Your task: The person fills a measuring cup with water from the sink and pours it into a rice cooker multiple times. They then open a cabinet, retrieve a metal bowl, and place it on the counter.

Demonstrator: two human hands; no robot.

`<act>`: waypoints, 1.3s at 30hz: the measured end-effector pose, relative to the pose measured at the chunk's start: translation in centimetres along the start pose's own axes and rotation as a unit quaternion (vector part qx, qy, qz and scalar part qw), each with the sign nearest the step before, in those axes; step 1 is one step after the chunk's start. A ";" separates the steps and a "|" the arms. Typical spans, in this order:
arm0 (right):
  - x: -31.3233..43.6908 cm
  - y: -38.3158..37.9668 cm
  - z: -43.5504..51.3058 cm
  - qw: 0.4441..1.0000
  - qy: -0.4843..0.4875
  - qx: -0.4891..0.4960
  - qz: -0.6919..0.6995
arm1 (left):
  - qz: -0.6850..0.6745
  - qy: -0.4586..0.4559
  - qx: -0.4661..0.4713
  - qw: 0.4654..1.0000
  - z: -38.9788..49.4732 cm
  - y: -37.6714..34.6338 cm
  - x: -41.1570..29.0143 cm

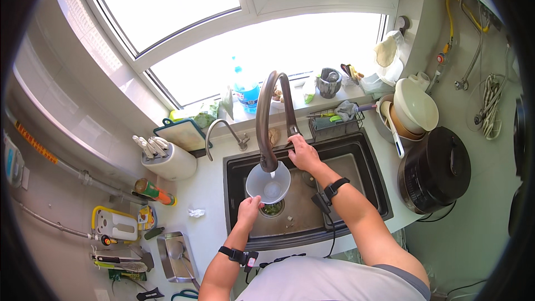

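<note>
My left hand (249, 210) grips the near rim of a translucent white plastic bowl (257, 182). The bowl is held over the dark sink (301, 221), under the spout of a tall bronze-coloured kitchen faucet (263, 125). Something whitish shows at the spout's mouth; it looks like water, running into the bowl. At the faucet's base, my right hand (304, 153) has its fingers on the handle. Below the bowl, green scraps lie in the sink drain (272, 209), with a few bits on the sink floor beside it.
Left of the sink stand a small curved tap (213, 131), a knife block (171, 161) and a cutting board (184, 134). A wire caddy (336, 125) sits behind the sink. Stacked bowls (416, 104) and a black electric cooker (436, 171) occupy the right. A steel tray (165, 255) lies front left.
</note>
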State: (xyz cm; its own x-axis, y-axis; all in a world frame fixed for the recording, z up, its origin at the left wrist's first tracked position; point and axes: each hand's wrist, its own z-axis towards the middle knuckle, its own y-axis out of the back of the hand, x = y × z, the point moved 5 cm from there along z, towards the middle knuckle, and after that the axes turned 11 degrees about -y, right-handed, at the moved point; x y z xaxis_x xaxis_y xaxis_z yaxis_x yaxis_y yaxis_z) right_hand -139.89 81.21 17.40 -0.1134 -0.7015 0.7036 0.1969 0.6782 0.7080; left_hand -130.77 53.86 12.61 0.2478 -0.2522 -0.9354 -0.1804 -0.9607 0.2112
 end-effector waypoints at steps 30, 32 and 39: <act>0.9 1.7 -1.2 0.989 0.053 -0.133 0.042 | -0.009 0.001 -0.004 1.000 1.5 -1.1 3.3; 0.8 1.7 -0.9 0.990 0.046 -0.129 0.038 | 0.009 0.015 -0.004 1.000 1.6 -1.0 3.4; -0.1 0.9 -0.1 0.988 0.001 -0.076 0.135 | 0.000 0.001 -0.001 1.000 1.9 -1.3 3.3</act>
State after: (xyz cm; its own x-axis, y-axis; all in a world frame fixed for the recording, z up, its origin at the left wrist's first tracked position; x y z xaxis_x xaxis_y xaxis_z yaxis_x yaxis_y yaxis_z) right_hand -139.64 81.88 17.93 -0.0340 -0.5000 0.8653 0.3637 0.8003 0.4768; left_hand -131.54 54.51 8.68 0.2493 -0.2518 -0.9351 -0.1780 -0.9611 0.2113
